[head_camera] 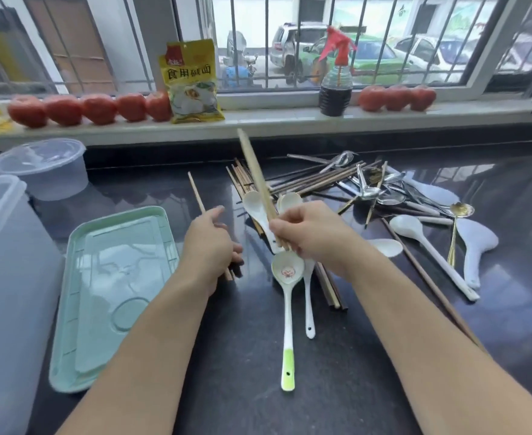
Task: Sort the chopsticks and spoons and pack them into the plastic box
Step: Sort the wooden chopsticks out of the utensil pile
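Counter: dark polished stone (352,387) before me, reflecting daylight.
Window: barred (290,42), above a pale sill (274,117) along the counter's far edge.

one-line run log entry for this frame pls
left hand: holds chopsticks | right hand: pinches chopsticks raised above pile | green tray: nothing in it | stage: sorting, not packed
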Demonstrator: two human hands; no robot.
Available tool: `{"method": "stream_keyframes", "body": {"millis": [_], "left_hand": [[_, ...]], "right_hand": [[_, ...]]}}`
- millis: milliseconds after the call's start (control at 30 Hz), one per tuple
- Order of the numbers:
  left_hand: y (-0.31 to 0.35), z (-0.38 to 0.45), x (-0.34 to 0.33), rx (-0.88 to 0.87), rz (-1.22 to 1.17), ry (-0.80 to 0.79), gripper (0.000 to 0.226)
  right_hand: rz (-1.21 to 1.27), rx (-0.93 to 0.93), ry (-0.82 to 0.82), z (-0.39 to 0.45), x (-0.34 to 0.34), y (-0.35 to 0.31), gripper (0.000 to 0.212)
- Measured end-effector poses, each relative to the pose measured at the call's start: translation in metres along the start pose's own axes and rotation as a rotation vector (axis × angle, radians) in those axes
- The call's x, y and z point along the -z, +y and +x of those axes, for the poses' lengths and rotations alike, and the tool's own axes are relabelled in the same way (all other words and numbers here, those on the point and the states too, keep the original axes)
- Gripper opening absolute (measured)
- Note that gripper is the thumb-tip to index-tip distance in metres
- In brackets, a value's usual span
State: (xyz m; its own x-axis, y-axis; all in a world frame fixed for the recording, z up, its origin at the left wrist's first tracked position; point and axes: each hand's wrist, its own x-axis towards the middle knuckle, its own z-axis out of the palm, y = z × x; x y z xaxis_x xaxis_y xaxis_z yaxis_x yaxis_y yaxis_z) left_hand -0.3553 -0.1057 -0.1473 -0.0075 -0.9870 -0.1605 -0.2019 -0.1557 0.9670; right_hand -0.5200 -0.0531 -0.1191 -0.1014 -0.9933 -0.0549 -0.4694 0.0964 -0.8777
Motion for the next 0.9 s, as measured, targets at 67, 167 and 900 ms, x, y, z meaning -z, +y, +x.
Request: {"method": "stream_keyframes", "body": {"millis": [67,167,900], "left_hand": [[0.002,-0.006,-0.003,0.042,-0.112,0.004,0.033],[0.005,-0.011,-0.008,0.082,-0.271,-0.033,0.05],[0.008,-0.014,0.0,0.085,-0.219,0.034,0.023]], "right_hand": [[-0.109,0.014,-0.03,-0.003,-0.014,0.001,0.026],[-0.282,0.082,-0.079,-0.007,-0.035,-0.007,0.033],[-0.802,-0.26,0.115,-0.002,0.015,0.012,0.03]]}}
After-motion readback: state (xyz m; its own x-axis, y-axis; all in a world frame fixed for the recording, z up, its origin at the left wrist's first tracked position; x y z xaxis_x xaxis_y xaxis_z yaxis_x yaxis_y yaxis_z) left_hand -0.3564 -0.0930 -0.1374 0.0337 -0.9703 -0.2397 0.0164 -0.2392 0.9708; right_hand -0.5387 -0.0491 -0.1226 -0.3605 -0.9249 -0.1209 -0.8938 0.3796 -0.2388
